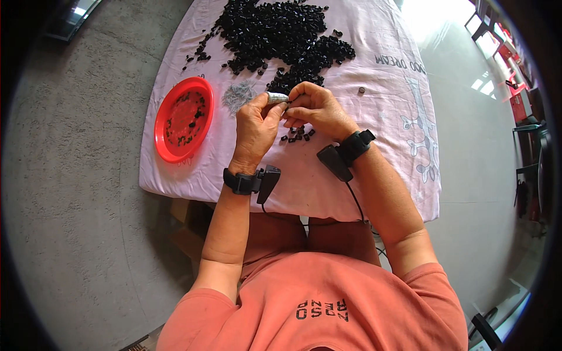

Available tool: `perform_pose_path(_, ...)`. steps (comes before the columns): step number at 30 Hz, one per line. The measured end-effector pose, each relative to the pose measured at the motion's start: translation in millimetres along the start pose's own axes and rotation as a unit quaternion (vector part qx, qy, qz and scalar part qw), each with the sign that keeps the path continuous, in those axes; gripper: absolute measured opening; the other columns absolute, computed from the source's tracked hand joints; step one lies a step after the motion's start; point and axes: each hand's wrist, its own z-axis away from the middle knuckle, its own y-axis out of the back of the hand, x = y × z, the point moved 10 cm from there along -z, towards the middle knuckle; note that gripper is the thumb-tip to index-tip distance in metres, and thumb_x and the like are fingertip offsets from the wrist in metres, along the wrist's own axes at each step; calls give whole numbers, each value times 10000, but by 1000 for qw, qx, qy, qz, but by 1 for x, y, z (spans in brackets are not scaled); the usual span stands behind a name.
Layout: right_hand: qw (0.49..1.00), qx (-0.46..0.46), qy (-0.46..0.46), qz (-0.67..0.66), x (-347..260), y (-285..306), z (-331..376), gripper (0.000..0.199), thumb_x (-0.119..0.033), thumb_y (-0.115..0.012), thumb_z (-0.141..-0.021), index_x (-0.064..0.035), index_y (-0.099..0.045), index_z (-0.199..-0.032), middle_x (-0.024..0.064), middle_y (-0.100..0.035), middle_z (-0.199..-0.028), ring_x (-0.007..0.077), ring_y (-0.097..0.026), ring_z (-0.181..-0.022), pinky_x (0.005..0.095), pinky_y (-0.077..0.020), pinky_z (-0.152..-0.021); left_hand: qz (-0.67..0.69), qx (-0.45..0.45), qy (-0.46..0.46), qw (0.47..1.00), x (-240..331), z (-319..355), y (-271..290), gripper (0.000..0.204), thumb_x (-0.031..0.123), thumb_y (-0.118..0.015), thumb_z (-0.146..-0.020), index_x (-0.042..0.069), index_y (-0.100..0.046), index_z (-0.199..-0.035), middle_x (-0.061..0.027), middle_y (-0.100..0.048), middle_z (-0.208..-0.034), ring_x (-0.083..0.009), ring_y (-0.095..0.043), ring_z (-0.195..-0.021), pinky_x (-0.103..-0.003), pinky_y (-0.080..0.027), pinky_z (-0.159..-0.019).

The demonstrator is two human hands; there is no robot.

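Over the pale pink tablecloth (389, 111), seemingly pinched a small black piece (286, 108) between fingertips of left hand (257, 126) and right hand (325, 114) — near the heap of glossy black pieces (275, 29); best worked lightly, steadily, without squeezing.

The table (380, 158), covered by a cloth, occupies the upper centre of the frame. The main pile of small parts (269, 32) lies on it at top centre. The basin (160, 133), containing loose bits (191, 124), sits near the table's left edge. The heap of thin pins (237, 95) lies between the basin and the left hand (257, 126). The right hand (322, 111) is beside the left, both just below the main pile. A small group of parts (298, 136) lies between the wrists. A single part (361, 90) lies right of the right hand.
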Motion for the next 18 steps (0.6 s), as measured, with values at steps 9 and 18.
perform_pose_path(9,997,36,-20,66,0,9,2,235,-45,-694,-914,3,-598,-1123,113,-730,-941,140,-714,-823,247,-591,-685,-126,-8,-77,989,23,6,-4,289,8,-765,-777,19,-664,-1048,-68,-659,-856,-149,-660,-730,-288,-541,-667)
perform_pose_path(18,999,30,-22,31,-3,9,3,272,-78,-684,-924,8,-604,-1169,105,-730,-952,135,-711,-835,247,-591,-703,-133,14,-93,987,26,7,-3,270,-18,-744,-770,9,-653,-1023,-88,-645,-870,-180,-652,-720,-318,-540,-667)
